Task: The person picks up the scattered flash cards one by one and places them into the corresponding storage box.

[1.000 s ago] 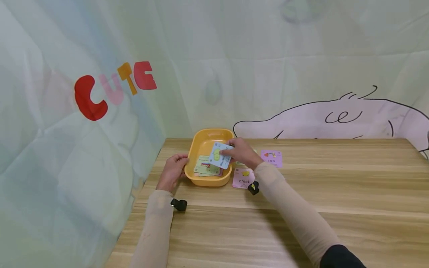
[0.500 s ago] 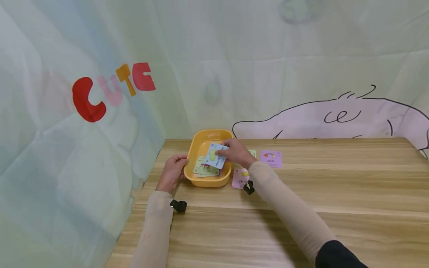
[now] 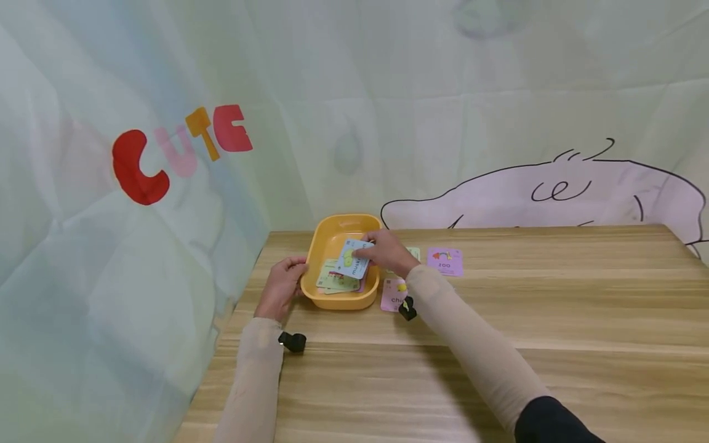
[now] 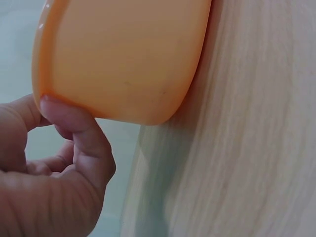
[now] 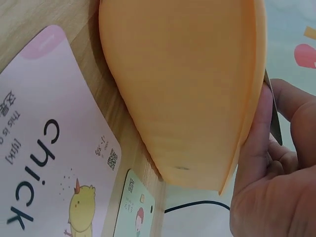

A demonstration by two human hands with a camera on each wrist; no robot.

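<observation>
A yellow plastic basin (image 3: 327, 234) stands on the wooden table toward its back left. My left hand (image 3: 281, 288) pinches the basin's left rim between thumb and fingers, as the left wrist view also shows. Over the basin's right side, my right hand (image 3: 389, 251) pinches a blue flash card (image 3: 350, 263) with a green melon picture. In the right wrist view, that hand's fingers (image 5: 254, 143) lie along the basin's rim and the card shows edge-on. Inside the basin, below the blue card, lie several flash cards (image 3: 335, 283), a green one on top.
Right of the basin lie a pink "chick" card (image 3: 392, 296), a purple "zoo" card (image 3: 445, 262) and a green card (image 5: 136, 207) partly behind my right hand. A printed cloth (image 3: 310, 123) hangs behind and left of the table (image 3: 498, 320).
My right hand has shifted slightly left and lower over the basin with the blue card. The left hand keeps its hold on the rim. The head view has turned slightly.
</observation>
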